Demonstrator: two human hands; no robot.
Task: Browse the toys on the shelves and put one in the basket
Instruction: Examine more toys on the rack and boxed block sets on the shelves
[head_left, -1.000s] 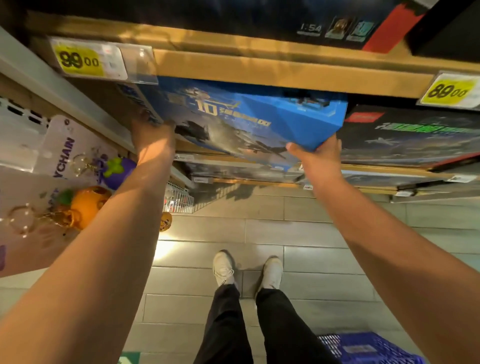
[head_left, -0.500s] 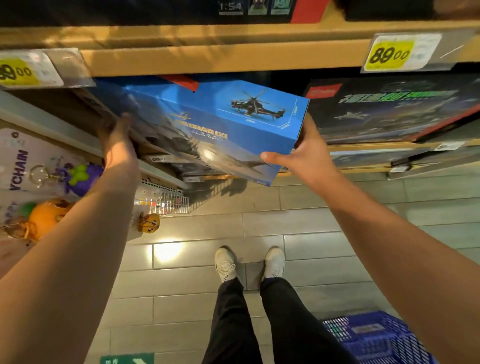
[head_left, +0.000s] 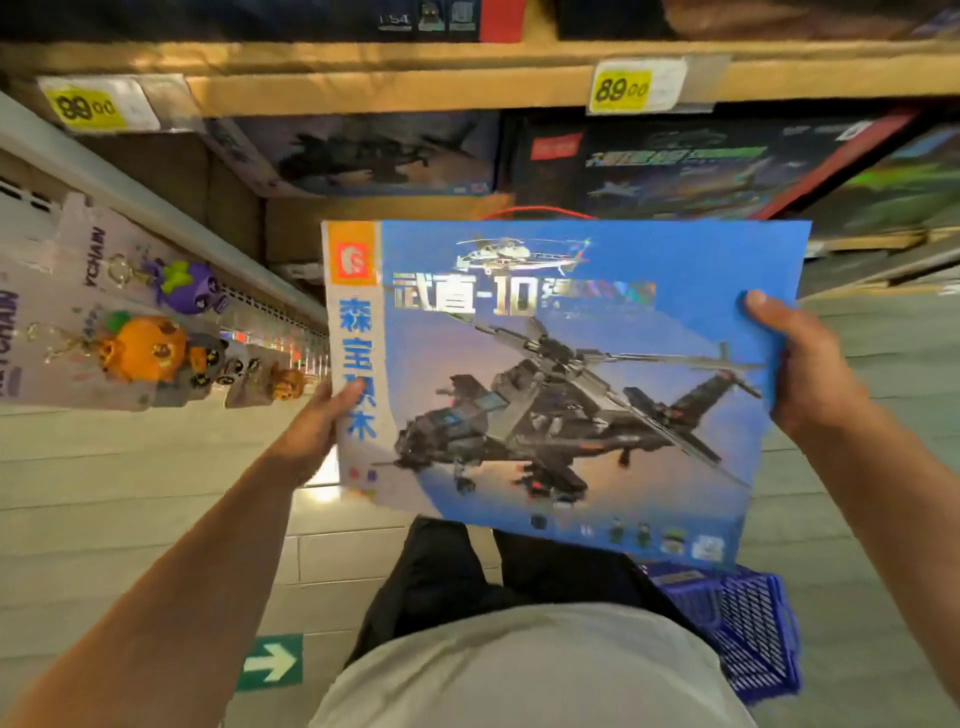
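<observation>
Head view: you are looking down past your chest at the toy aisle.
Toy box (head_left: 566, 374): a large blue box with a dark helicopter printed on its front, held flat-on to you, clear of the shelves, over your legs.
Left hand (head_left: 317, 426): your fingers are closed on the box's left edge, thumb on the white side strip.
Right hand (head_left: 800, 364): it grips the box's right edge, thumb lying on the front.
Basket (head_left: 748, 629): blue plastic mesh, on the floor down to your right, partly hidden behind the box's lower corner.
Shelves (head_left: 415, 88): wooden, ahead of you, with more boxed toys and two yellow price tags (head_left: 621, 89) reading 89.
Keychains (head_left: 150, 345): an orange and a purple figure hang on cards at your left.
Floor (head_left: 104, 509): pale tiles, with a green arrow sticker (head_left: 270, 662) near your feet.
</observation>
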